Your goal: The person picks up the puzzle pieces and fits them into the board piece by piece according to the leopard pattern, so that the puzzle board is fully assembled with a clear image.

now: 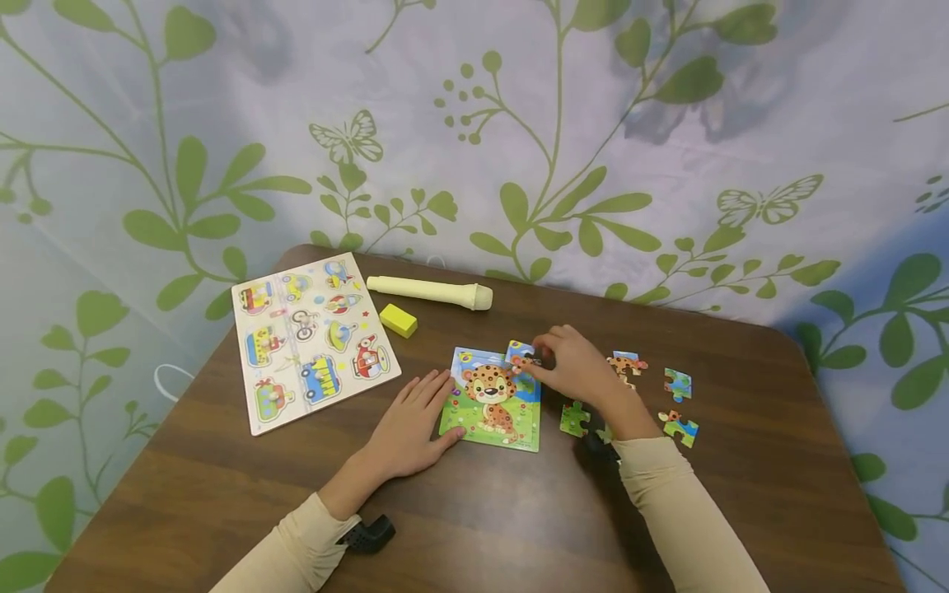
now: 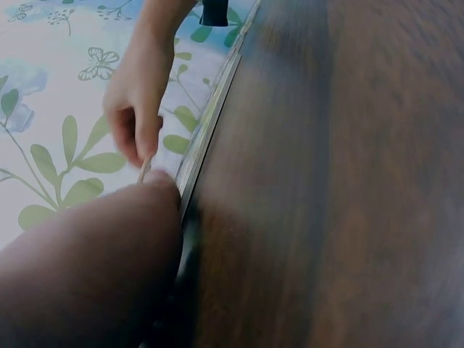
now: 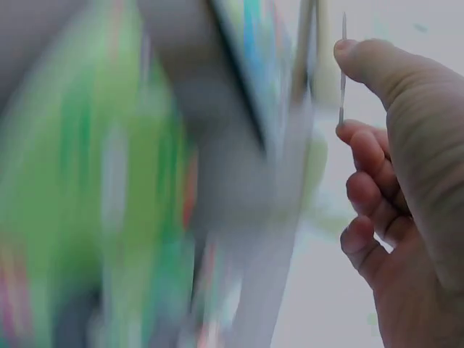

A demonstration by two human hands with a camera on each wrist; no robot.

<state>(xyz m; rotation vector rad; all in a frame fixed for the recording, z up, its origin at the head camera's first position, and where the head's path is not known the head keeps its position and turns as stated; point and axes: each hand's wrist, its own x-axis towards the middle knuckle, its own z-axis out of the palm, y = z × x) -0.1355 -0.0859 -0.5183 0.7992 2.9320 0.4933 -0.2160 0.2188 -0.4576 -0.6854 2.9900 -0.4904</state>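
A small jigsaw board [image 1: 493, 408] with a spotted leopard cub picture lies on the brown table. Against its left edge rests my left hand [image 1: 413, 430], fingers stretched out and thumb at the lower corner. Over the board's upper right corner, my right hand [image 1: 582, 371] pinches a jigsaw piece [image 1: 521, 356] between thumb and fingers. In the right wrist view that piece [image 3: 343, 87] appears edge-on, as a thin line between thumb and fingertip. Beside the right hand lie loose pieces, among them a green one [image 1: 574, 418]; the wrist partly hides some.
More loose pieces, such as a blue-green one [image 1: 678, 384], lie on the right. At the left are a wooden vehicle puzzle board [image 1: 315, 342], a yellow block [image 1: 398, 320] and a cream microphone-shaped object [image 1: 430, 291]. A patterned cloth [image 1: 474, 123] hangs behind the table [image 1: 519, 527].
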